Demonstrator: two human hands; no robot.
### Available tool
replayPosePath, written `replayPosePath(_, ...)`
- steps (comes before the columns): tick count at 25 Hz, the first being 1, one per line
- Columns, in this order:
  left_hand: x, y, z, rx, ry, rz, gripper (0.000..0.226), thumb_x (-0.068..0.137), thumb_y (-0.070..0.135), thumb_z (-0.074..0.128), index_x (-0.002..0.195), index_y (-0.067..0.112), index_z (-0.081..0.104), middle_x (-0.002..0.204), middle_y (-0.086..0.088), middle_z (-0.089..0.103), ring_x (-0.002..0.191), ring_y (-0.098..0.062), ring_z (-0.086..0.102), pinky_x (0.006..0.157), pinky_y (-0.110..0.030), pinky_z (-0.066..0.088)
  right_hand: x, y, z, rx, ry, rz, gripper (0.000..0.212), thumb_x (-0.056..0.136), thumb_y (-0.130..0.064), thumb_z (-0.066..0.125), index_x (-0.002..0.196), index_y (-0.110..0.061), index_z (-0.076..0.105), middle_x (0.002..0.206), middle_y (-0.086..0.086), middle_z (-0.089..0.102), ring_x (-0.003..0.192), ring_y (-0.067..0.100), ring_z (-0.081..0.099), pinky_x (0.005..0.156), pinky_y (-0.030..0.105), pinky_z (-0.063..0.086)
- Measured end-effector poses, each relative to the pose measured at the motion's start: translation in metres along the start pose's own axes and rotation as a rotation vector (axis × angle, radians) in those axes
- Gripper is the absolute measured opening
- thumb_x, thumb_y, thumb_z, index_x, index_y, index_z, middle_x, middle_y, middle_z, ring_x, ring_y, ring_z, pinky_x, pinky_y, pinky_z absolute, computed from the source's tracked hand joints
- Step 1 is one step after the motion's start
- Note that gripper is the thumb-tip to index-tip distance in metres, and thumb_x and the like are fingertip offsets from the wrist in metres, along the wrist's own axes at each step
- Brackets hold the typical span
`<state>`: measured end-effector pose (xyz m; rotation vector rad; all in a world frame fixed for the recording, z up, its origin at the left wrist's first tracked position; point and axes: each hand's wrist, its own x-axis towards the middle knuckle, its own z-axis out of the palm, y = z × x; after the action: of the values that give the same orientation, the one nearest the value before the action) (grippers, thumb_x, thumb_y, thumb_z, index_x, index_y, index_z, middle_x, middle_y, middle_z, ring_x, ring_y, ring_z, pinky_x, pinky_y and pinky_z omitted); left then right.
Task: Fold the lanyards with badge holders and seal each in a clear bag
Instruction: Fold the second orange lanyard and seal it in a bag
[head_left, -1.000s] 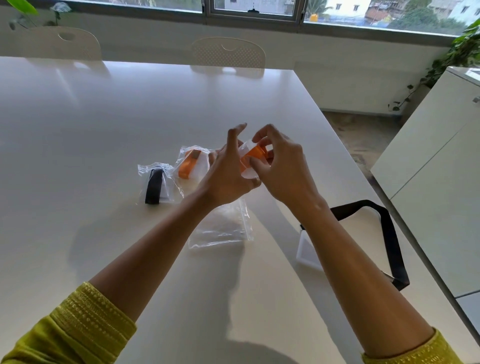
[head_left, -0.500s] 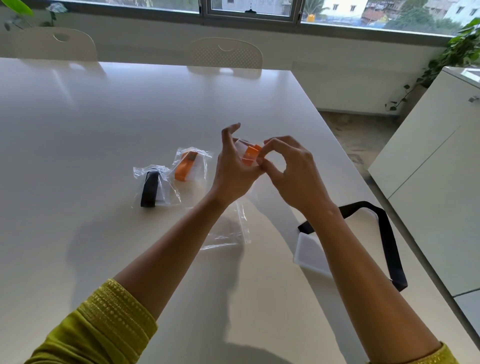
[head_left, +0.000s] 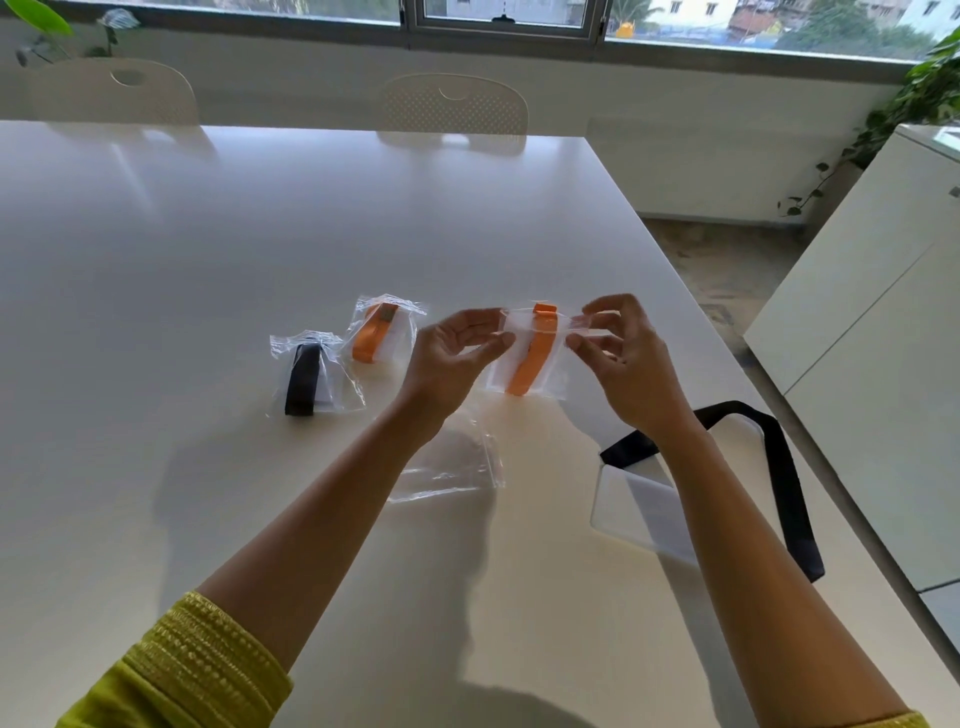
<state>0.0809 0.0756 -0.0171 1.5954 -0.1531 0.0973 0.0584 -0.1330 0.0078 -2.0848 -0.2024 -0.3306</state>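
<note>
Both hands hold one clear bag (head_left: 530, 353) above the table (head_left: 208, 260): the left hand (head_left: 457, 348) pinches its top left corner and the right hand (head_left: 618, 348) its top right, so the seal strip runs straight between them. The folded orange lanyard (head_left: 532, 358) inside hangs with its long axis toward the person, its end seemingly above the seal. I count three filled bags, two orange and one black; one empty bag (head_left: 447, 462) lies toward the near edge, and one loose black lanyard (head_left: 779, 467) with its badge holder (head_left: 639, 504) lies by the right edge.

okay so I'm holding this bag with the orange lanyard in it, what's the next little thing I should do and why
Probably run your fingers along the top strip to press it shut. The left hand and right hand pinch the upper corners of the clear plastic bag in the air, and the folded orange lanyard pokes up at its mouth, so tuck it down first. Two sealed clear bags already lie on the white table.
</note>
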Motion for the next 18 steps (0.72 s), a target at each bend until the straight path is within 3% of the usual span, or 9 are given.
replayPosePath(3, -0.002, 0.001, 0.002, -0.055, 0.018, -0.040, 0.033, 0.084, 0.028, 0.076, 0.112, 0.013, 0.073, 0.113, -0.002, 0.075, 0.107, -0.020, 0.070, 0.099, -0.047, 0.054, -0.001, 0.008, 0.004, 0.141, -0.027, 0.051, 0.041, 0.090, -0.030, 0.068, 0.126, -0.016, 0.054, 0.117, 0.001, 0.069, 0.100, 0.012, 0.070, 0.088, 0.025, 0.057)
replayPosePath(6, -0.004, 0.006, 0.003, -0.069, 0.041, -0.034, 0.029, 0.085, 0.028, 0.073, 0.110, 0.013, 0.075, 0.110, -0.002, 0.075, 0.103, -0.017, 0.072, 0.096, -0.042, 0.056, -0.001, 0.012, 0.005, 0.338, 0.005, 0.080, 0.026, 0.091, -0.016, 0.067, 0.116, -0.008, 0.067, 0.108, 0.007, 0.073, 0.099, 0.017, 0.072, 0.094, 0.038, 0.056)
replayPosePath(10, -0.006, 0.006, 0.000, -0.068, 0.087, -0.030, 0.019, 0.086, 0.022, 0.072, 0.104, 0.016, 0.076, 0.103, -0.001, 0.077, 0.099, -0.015, 0.072, 0.095, -0.039, 0.056, -0.004, 0.015, 0.003, 0.433, 0.060, 0.078, 0.016, 0.089, -0.004, 0.067, 0.102, -0.012, 0.074, 0.096, 0.005, 0.077, 0.096, 0.022, 0.073, 0.093, 0.038, 0.057)
replayPosePath(15, -0.010, 0.011, -0.002, -0.054, 0.043, -0.012, 0.027, 0.073, 0.036, 0.073, 0.097, 0.025, 0.075, 0.097, 0.007, 0.077, 0.098, -0.015, 0.072, 0.092, -0.036, 0.057, -0.003, 0.010, 0.003, 0.392, 0.092, 0.045, 0.014, 0.088, -0.008, 0.070, 0.097, -0.016, 0.076, 0.085, -0.005, 0.078, 0.087, 0.016, 0.074, 0.084, 0.029, 0.059)
replayPosePath(18, -0.009, 0.013, -0.002, -0.084, 0.043, 0.014, 0.023, 0.073, 0.032, 0.074, 0.095, 0.024, 0.076, 0.090, 0.013, 0.077, 0.094, -0.012, 0.073, 0.089, -0.033, 0.058, -0.002, 0.007, 0.002, 0.304, 0.124, -0.046, 0.013, 0.088, -0.014, 0.071, 0.100, -0.016, 0.076, 0.085, -0.010, 0.077, 0.083, 0.016, 0.073, 0.081, 0.026, 0.059)
